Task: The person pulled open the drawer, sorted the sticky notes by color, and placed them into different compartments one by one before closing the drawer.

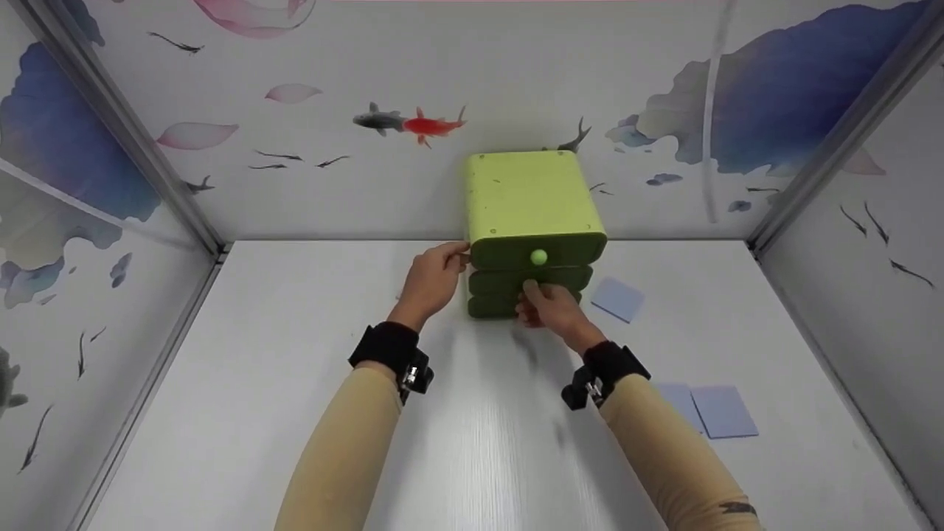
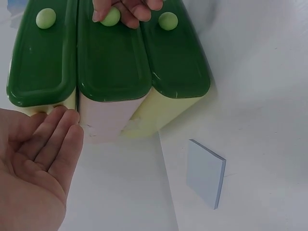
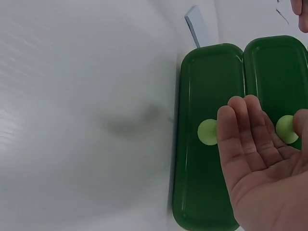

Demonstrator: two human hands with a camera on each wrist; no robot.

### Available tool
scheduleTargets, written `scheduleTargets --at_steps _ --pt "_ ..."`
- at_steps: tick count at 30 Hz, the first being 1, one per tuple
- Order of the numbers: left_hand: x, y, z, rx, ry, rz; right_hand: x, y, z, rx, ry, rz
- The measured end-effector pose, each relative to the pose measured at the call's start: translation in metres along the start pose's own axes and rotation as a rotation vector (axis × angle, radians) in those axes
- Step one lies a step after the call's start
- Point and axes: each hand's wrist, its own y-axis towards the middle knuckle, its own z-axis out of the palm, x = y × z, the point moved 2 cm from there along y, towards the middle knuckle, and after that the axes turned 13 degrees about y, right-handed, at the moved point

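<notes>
Tan sleeves (image 1: 335, 453), black wristbands (image 1: 383, 343) with small black cameras (image 1: 575, 397); dark mark (image 1: 737, 508) on the right sleeve (image 1: 664, 442), lower right of the frame.

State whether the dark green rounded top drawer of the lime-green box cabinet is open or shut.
Shut: the drawer's front meets the cabinet's flat top with no visible gap in the head view.
</notes>
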Motion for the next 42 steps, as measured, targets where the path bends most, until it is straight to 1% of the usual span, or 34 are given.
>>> scheduleTargets --at_steps 4,7,9,13,19,21,25,29,32,34,38,42 --pt "0.001 0.001 0.001 -0.020 0.004 -0.012 -0.005 0.000 -0.005 0.020 -0.083 -0.003" --pt "0.002 0.002 0.002 -0.043 0.016 -0.025 -0.012 0.000 -0.007 0.006 -0.134 0.016" --pt "0.002 0.003 0.004 -0.047 0.021 -0.031 -0.017 0.001 -0.009 -0.016 -0.153 0.031" --pt "0.003 0.003 0.008 -0.035 0.030 -0.037 -0.027 0.001 -0.010 -0.070 -0.187 0.069" --pt "0.012 0.001 0.020 0.007 0.113 -0.038 -0.034 0.000 -0.007 -0.160 -0.200 0.112" --pt "0.015 0.000 0.024 0.025 0.122 -0.045 -0.036 0.001 -0.006 -0.171 -0.201 0.123" --pt "0.015 0.001 0.030 0.036 0.113 -0.054 -0.041 0.003 -0.004 -0.157 -0.193 0.123" --pt "0.015 0.002 0.032 0.032 0.108 -0.047 -0.043 0.006 0.001 -0.147 -0.120 0.120" --pt "0.018 0.003 0.034 0.033 0.104 -0.058 -0.044 0.008 0.006 -0.146 -0.067 0.130" --pt "0.020 0.003 0.036 0.038 0.096 -0.068 -0.046 0.009 0.009 -0.147 -0.050 0.137" --pt "0.021 0.004 0.038 0.050 0.096 -0.087 -0.048 0.014 0.011 -0.168 -0.046 0.150" --pt "0.021 0.005 0.038 0.040 0.114 -0.087 -0.047 0.017 0.013 -0.183 -0.044 0.144"
